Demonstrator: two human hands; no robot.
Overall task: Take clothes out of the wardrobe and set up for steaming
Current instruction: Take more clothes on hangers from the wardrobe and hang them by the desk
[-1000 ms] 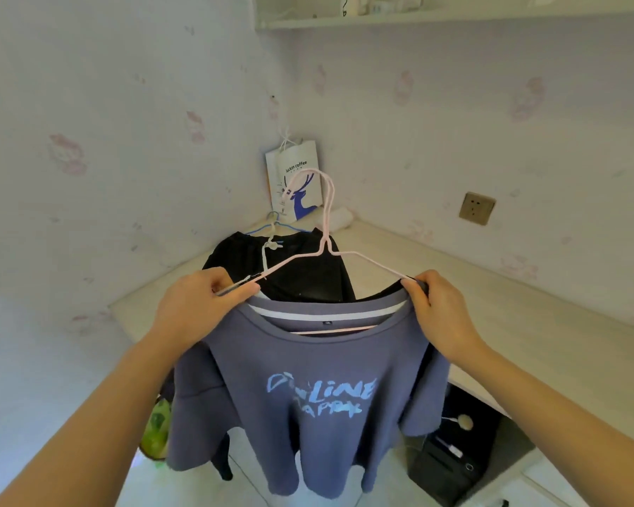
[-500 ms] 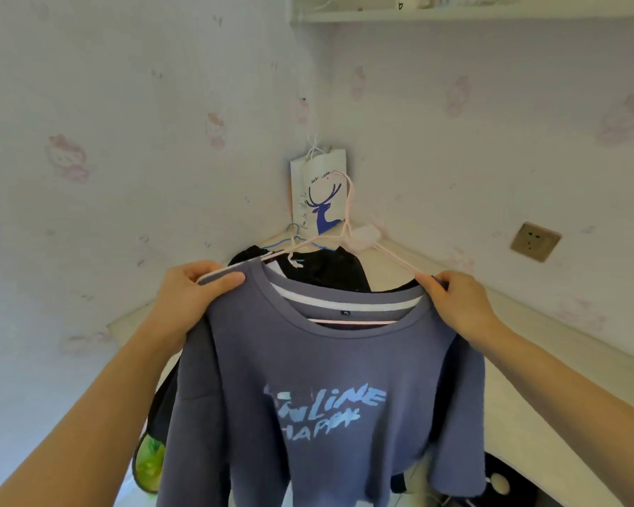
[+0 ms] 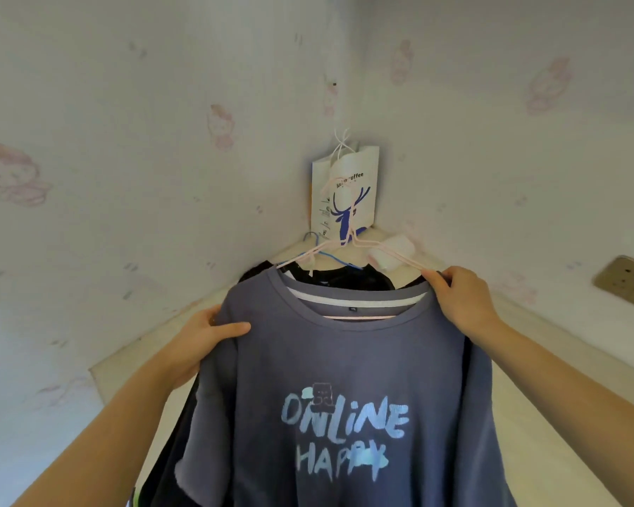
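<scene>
I am holding a grey-blue T-shirt (image 3: 348,364) up in front of me by its two shoulders, its front printed "ONLINE HAPPY" in pale blue and facing me. My left hand (image 3: 202,345) grips the shirt's left shoulder, thumb laid over the front of the cloth and the other fingers hidden behind it. My right hand (image 3: 462,305) pinches the shirt's right shoulder together with the end of the pink wire hanger (image 3: 348,243) that sits inside the neck opening; the hanger's bar shows through the collar and its hook rises above the collar. Just behind the shirt's collar lies a black garment (image 3: 348,281) with a blue hanger (image 3: 326,255) on it, resting on the pale desk (image 3: 549,360) that runs into the room corner behind the shirt. Above the collar, in that corner, a white paper bag (image 3: 344,192) with a blue deer and the word "coffee" hangs against the wall by its string handles. To the right of the hanger's arm, a small white roll (image 3: 394,250) lies on the desk. Further right of the shirt, a beige wall socket (image 3: 626,279) is set into the wallpaper, which carries faint pink cartoon figures.
</scene>
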